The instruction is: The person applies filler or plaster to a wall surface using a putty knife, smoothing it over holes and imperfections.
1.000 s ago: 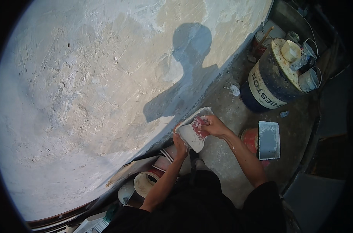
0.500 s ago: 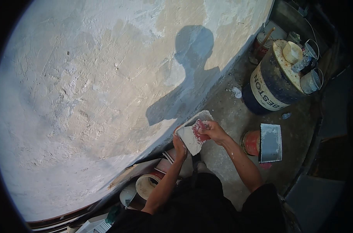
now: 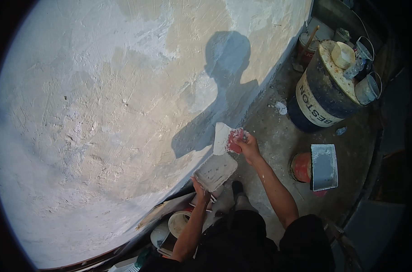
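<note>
My right hand is closed on the red grip of a putty scraper. White putty coats its wide blade, which is raised close to the wall; I cannot tell whether they touch. Lower and to the left, my left hand grips the side of a shallow rectangular tray, with its fingers partly hidden behind it. A greyish-white film of putty smears the inside of the tray. Rough patches of white and beige coating cover the wall, and my shadow falls across it.
At the right stands a dark blue drum with small pails and a cream tub on its lid. Nearer, a grey rectangular tray rests by a red bucket. More buckets crowd the wall's foot beside my left arm.
The scraper has lifted out of the tray toward the wall, carrying putty. The tray in my left hand has dropped slightly lower, and its inside now shows.
</note>
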